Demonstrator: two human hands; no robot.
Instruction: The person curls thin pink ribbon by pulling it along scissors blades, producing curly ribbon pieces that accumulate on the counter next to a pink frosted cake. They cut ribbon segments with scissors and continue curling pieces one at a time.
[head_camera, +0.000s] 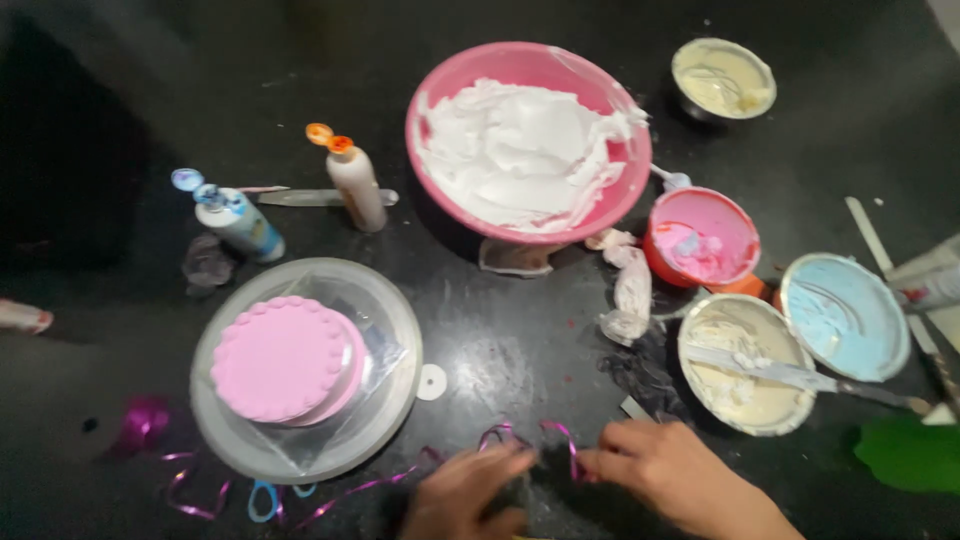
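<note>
Both hands at bottom edge: left hand (465, 495) and right hand (665, 470) pinch purple ribbon (520, 437) on black table (520, 340); pink cake (285, 358) left.

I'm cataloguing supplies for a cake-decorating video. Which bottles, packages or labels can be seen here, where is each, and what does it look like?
Squeeze bottle: behind the pink cake, upright, white body, orange flip cap open.
Second bottle: left of it, tilted, white with a blue label band, blue cap open.
Plastic wrapper: crumpled, whitish, between the pink bowl and the cream bowl.
No signs or screens.
</note>
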